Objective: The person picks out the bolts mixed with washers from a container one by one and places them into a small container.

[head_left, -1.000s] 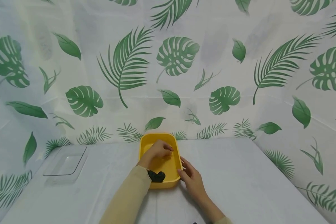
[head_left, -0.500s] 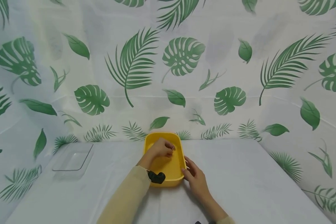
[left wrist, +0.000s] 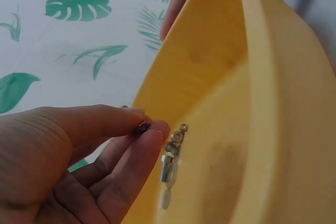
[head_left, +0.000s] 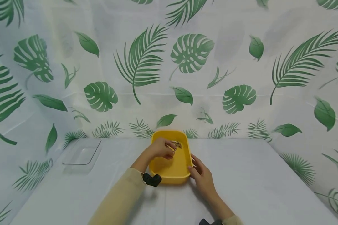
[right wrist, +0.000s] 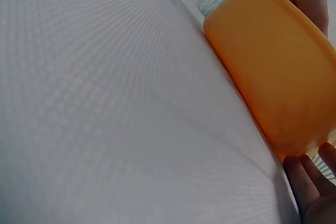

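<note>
My left hand reaches over the left side of the yellow tray and is inside it. Its thumb and fingers pinch a small metal bolt, mostly covered by the fingertips. Close by on the tray floor lies a little cluster of metal hardware. In the left wrist view, this includes another bolt and several nut-like pieces. My right hand holds the tray's right side near the front corner, thumb at the rim and fingers along the outer wall.
A clear, shallow container stands at the far left of the white-covered table. Behind the yellow tray rises a white cloth backdrop printed with green leaves. Black straps circle the wrists.
The head view has turned slightly left, shifting the scene right. My left hand has drawn back a little from the tray's far right side, uncovering the metal pieces. My right hand stays on the tray.
</note>
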Action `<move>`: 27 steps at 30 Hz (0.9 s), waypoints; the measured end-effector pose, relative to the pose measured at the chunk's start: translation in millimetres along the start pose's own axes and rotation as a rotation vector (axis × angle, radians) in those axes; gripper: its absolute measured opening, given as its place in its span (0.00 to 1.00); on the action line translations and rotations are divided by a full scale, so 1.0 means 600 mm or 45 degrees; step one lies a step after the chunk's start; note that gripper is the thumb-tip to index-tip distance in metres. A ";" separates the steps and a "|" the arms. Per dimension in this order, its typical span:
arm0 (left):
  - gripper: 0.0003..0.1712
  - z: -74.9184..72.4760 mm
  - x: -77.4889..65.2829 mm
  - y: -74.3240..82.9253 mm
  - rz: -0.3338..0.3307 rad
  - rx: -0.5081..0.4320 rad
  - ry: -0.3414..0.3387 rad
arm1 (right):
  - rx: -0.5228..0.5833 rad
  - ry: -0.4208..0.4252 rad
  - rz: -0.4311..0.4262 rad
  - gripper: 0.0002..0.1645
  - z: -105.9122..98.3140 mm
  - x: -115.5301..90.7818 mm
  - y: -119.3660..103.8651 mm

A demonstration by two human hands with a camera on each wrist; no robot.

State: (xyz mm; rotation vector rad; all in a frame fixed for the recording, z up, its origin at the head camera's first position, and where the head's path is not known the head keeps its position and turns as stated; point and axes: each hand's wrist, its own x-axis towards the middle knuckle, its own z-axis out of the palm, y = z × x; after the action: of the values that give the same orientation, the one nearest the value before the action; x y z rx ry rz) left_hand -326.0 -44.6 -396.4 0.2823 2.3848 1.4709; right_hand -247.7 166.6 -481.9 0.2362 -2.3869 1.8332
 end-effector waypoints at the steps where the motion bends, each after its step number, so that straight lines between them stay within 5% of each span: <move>1: 0.16 -0.004 -0.003 -0.001 0.001 0.001 -0.004 | -0.006 0.003 0.001 0.30 0.000 0.001 0.000; 16: 0.15 -0.067 -0.063 -0.018 -0.039 0.105 0.025 | -0.042 0.008 0.015 0.30 0.002 0.005 -0.001; 27: 0.17 -0.167 -0.111 -0.067 -0.060 0.079 0.172 | -0.062 -0.002 0.031 0.30 0.002 0.010 0.002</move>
State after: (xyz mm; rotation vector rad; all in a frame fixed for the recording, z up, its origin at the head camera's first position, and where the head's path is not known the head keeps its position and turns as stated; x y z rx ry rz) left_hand -301.2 -167.9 -379.4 0.1446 2.5286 1.4388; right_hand -253.8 165.8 -482.4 0.2048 -2.4426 1.7836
